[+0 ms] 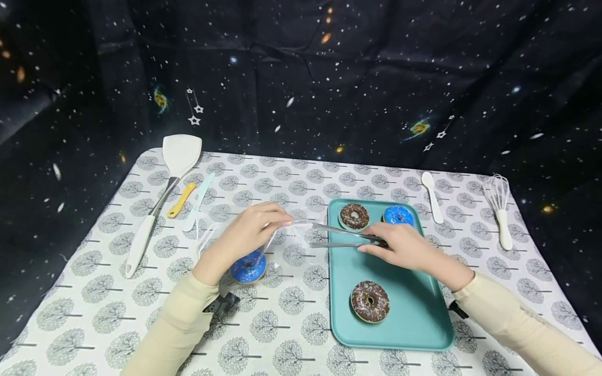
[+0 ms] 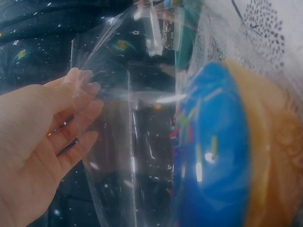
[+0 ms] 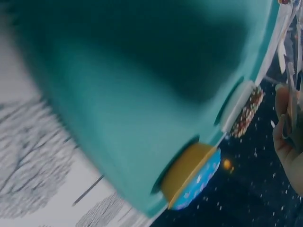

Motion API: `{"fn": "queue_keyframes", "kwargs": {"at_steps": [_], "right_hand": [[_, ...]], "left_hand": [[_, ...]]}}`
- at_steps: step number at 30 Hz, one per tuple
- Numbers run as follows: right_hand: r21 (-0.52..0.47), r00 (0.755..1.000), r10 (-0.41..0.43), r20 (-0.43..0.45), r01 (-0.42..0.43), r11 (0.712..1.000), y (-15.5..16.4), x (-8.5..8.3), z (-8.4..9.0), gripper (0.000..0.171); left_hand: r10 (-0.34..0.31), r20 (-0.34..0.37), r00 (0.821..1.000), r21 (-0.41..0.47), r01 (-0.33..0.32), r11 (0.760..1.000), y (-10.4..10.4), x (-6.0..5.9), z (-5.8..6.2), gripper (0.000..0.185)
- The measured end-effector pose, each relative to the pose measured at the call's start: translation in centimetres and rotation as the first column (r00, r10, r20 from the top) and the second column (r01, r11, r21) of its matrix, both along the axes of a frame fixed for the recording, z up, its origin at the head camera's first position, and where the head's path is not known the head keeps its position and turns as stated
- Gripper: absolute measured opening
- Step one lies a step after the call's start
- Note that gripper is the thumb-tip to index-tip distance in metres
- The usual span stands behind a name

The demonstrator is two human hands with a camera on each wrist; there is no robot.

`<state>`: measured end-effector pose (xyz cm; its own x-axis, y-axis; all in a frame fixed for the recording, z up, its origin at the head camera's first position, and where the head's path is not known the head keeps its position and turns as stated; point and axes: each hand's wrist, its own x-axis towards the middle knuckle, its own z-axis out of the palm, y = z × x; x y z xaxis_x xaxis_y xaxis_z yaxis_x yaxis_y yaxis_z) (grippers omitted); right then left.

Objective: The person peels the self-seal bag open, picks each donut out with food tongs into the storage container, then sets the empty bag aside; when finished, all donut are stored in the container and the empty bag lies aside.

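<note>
My left hand (image 1: pixel 249 230) pinches the mouth of a clear plastic bag (image 1: pixel 235 237) lying on the tablecloth; a blue-iced donut (image 1: pixel 248 266) sits inside it. The left wrist view shows the fingers (image 2: pixel 75 109) on the bag film (image 2: pixel 128 142) beside that blue donut (image 2: pixel 213 151). My right hand (image 1: pixel 400 244) grips metal tongs (image 1: pixel 336 236) over a teal tray (image 1: pixel 395 318), their tips pointing left at the bag's mouth. On the tray lie a chocolate donut (image 1: pixel 354 215), a blue donut (image 1: pixel 398 215) and a second chocolate donut (image 1: pixel 370 301).
A white spatula (image 1: pixel 162 188), a yellow tool (image 1: pixel 181 199) and a pale scraper (image 1: pixel 198 201) lie at the back left. A white spoon (image 1: pixel 431 196) and a whisk (image 1: pixel 499 206) lie at the back right. Dark starry cloth surrounds the table.
</note>
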<state>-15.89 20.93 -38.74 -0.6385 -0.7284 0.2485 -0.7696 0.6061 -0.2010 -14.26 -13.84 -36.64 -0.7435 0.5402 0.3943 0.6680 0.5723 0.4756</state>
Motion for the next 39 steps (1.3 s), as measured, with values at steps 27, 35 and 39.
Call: {"fn": "queue_keyframes", "kwargs": {"at_steps": [27,35,39], "right_hand": [[0.103,0.972,0.225,-0.06,-0.219,0.97,-9.4,-2.4,0.3,0.041],[0.117,0.97,0.242,0.011,-0.242,0.963,-10.6,-2.6,0.2,0.044],[0.117,0.97,0.242,0.025,-0.243,0.963,-10.8,-2.5,-0.1,0.047]], "left_hand": [[-0.013,-0.012,1.0,-0.017,0.012,1.0,0.2,-0.1,0.4,0.022],[-0.001,-0.002,1.0,-0.029,0.001,1.0,0.2,0.0,0.5,0.022],[0.004,0.005,1.0,-0.037,-0.004,0.999,0.1,0.1,0.4,0.021]]}}
